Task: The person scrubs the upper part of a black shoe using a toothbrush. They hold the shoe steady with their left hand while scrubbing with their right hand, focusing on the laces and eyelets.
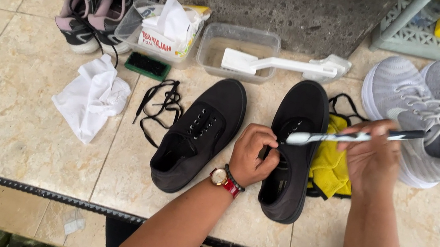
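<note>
Left hand [253,156] gripping black shoe [292,153] near bench [12,118] front edge, right hand [372,158] holding toothbrush [349,137] over it, second black shoe [200,135] alongside.

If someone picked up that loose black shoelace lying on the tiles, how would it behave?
The black shoelace lies in tangled loops, so it is probably floppy and would dangle and trail. It looks thin, so likely very light. Pushed across the tiled surface, it would probably bunch up rather than slide whole.
</note>
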